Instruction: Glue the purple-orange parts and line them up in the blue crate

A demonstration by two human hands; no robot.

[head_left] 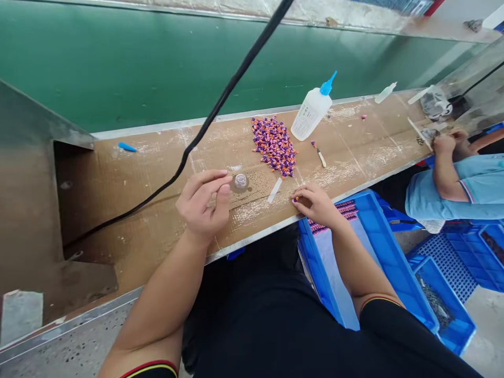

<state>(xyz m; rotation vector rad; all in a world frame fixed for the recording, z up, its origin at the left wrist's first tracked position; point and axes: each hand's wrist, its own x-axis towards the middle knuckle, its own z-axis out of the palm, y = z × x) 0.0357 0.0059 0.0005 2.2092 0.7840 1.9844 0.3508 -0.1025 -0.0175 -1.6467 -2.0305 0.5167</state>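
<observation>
My left hand (205,203) is closed in a pinch, just left of a small clear round pot (240,181). Whatever its fingertips hold, if anything, is too small to make out. The pot stands on a speckled flat strip (258,181). At the bench's front edge, my right hand (318,206) pinches a small purple-and-orange piece (295,199), partly covered by the fingers. Beyond the hands lies a heap of similar purple-and-orange pieces (274,144). A narrow white strip (274,190) rests between the hands.
A white bottle with a blue nozzle (313,113) stands behind a small pale-handled tool (321,157). A black cable (220,102) crosses the view. Below my right arm is a blue crate (388,252) with rows of pieces. Another person (452,184) works at the right.
</observation>
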